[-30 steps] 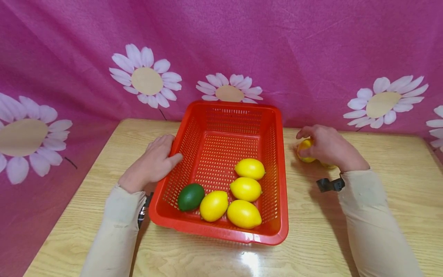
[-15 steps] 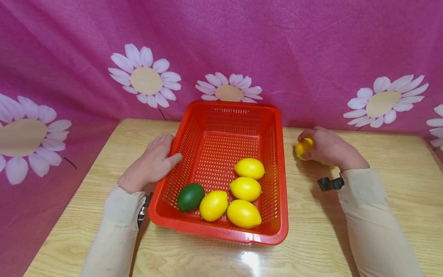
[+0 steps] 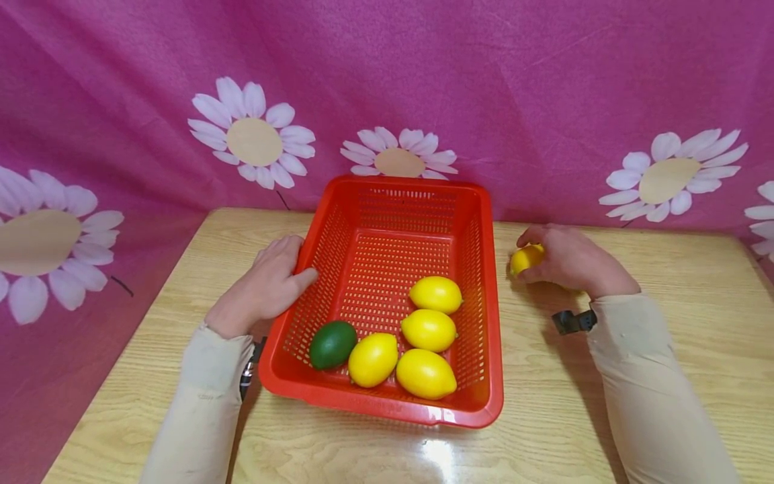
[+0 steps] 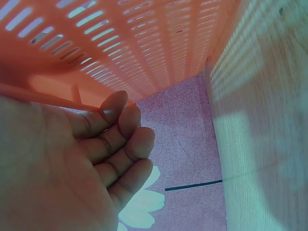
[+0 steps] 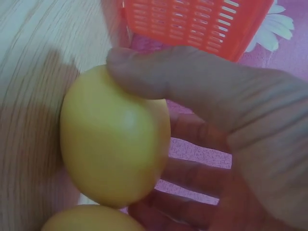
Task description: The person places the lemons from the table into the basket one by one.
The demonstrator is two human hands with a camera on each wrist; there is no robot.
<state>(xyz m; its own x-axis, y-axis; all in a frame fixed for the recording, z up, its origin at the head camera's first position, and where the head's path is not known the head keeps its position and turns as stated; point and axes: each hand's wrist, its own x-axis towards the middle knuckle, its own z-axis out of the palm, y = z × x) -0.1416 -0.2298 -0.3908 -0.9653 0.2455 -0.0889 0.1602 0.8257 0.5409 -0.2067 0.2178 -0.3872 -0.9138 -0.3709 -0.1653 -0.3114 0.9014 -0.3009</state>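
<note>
A red plastic basket (image 3: 399, 259) stands on the wooden table. My left hand (image 3: 263, 286) holds its left rim, thumb over the edge, fingers outside along the wall. From below, the left wrist view shows those fingers (image 4: 130, 149) bent under the rim. To the right of the basket, my right hand (image 3: 574, 262) grips a yellow lemon (image 5: 113, 137) between thumb and fingers, low by the tabletop. A second lemon (image 5: 94, 220) shows at the bottom of the right wrist view; in the head view my hand mostly hides it.
Inside the basket, several yellow lemons (image 3: 426, 373) and one dark green lemon-shaped fruit (image 3: 333, 344) lie toward the near side. The wooden table (image 3: 695, 323) extends on both sides. A pink cloth (image 3: 484, 87) with white daisies hangs behind the table.
My right fingers have closed around the lemon, which has turned and shifted slightly left toward the basket. The left hand and the basket stay nearly still.
</note>
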